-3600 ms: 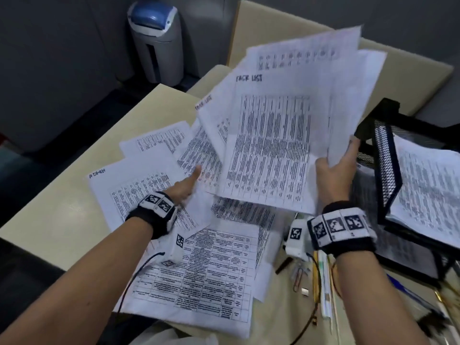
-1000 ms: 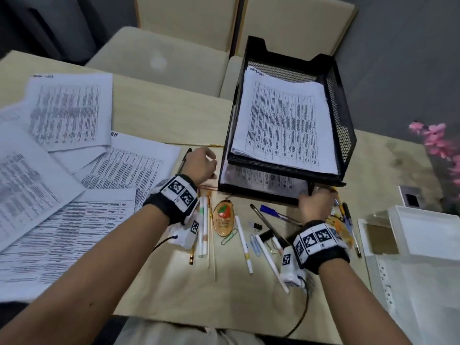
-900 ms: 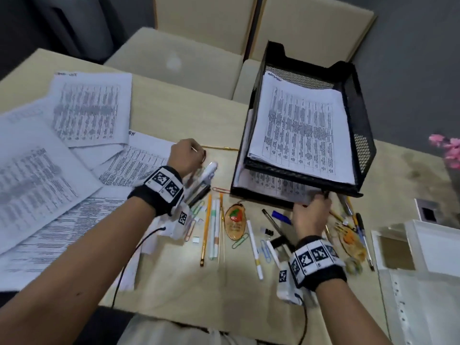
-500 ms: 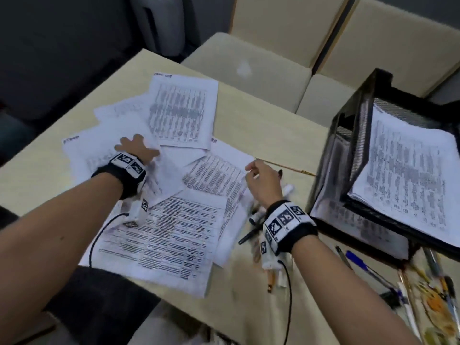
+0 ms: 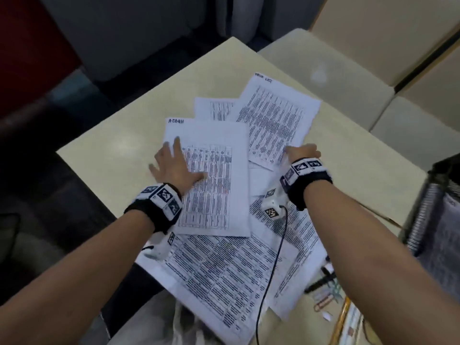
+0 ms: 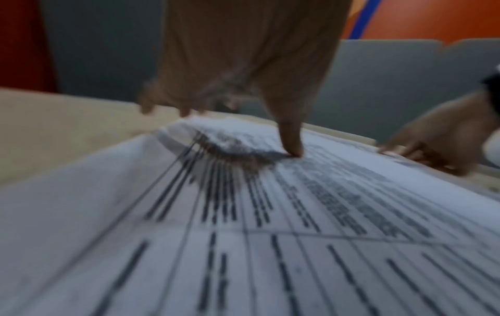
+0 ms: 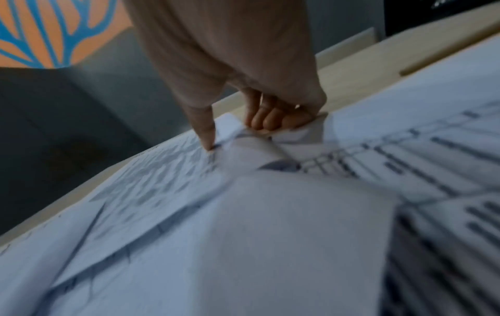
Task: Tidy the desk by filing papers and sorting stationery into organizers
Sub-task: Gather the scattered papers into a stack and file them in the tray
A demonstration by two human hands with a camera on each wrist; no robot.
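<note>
Left hand (image 5: 174, 168) flat, pinning white printed table sheet (image 5: 219, 185); right hand (image 5: 302, 153) pinching another sheet's (image 5: 276, 125) edge (curling). Square edges before lifting off beige worktop (image 5: 119, 150).

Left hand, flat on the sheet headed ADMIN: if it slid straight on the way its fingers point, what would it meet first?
Probably nothing: past the left hand lies the ADMIN sheet, then bare desk.

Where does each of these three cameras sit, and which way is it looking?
Head: worn on the head, looks down at the printed sheets on the desk; both forearms show.
Left wrist: looks along the left hand, spread on a sheet.
Right wrist: looks along the right hand, whose fingers pinch a sheet's edge.
Shared: all show the sheets.
</note>
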